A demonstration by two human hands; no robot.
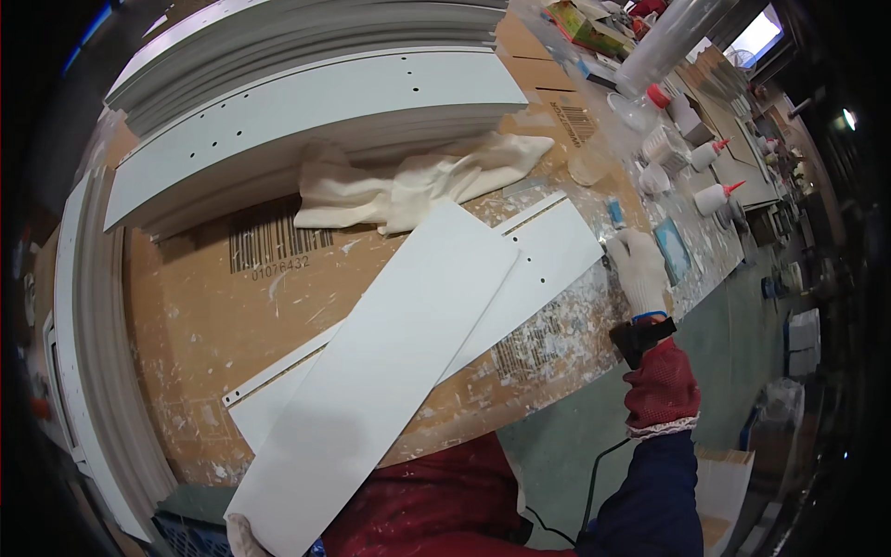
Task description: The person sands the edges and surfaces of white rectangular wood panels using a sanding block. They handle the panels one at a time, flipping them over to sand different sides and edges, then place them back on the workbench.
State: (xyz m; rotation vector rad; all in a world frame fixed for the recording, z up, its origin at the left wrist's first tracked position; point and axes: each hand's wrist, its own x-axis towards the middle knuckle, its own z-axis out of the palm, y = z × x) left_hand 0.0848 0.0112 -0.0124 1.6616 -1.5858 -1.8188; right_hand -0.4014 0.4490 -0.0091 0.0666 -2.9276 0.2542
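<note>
My left hand [244,537], in a pale glove and partly cut off at the lower edge, grips the near end of a plain white board [380,371]. That board slants across a second white board [548,255], which has a groove along its far edge and small dark holes. Close to the right end of the second board is my right hand [640,274], in a white knit glove, with its fingers curled together. Whatever they may hold is hidden. A small blue piece [616,213] lies just beyond the fingertips.
Cardboard [195,325] spattered with white covers the bench. A crumpled cream cloth [418,186] lies before stacked white drilled boards [316,121]. More boards [102,343] stand at the left. Red-tipped bottles [715,198], a clear red-capped bottle [640,107] and a blue-edged pad [672,251] are rightward.
</note>
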